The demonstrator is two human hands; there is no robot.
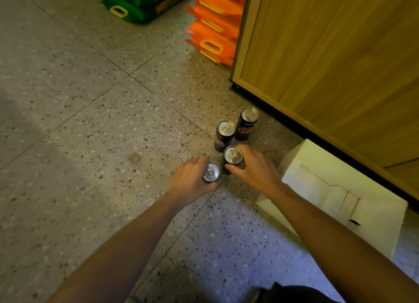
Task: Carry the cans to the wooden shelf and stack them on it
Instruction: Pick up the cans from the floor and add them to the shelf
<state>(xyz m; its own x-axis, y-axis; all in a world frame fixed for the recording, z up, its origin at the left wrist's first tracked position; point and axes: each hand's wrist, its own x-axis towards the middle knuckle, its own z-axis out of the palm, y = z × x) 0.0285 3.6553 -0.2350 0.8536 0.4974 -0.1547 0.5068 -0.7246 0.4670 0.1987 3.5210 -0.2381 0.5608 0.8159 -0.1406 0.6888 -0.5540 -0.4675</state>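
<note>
Four slim dark cans, all upright on the floor (90, 121), long axes vertical, silver pull-tab tops facing up. They sit in a loose diagonal row running toward the base of the wooden shelf unit (328, 53): far can (248, 122) nearest the unit's black plinth, second can (224, 135) just beside it, third can (233, 155), near can (210, 172).

Floor is speckled terrazzo tile with thin joints. Open white cardboard box (335, 189) lies against the plinth, right of the cans. Stacked orange packs (215, 26) and green packs (136, 3) at the far edge.

Left hand (190, 180) wraps the near can, fingers curled around its side. Right hand (254, 166) grips the third can, fingers closed on its body.
</note>
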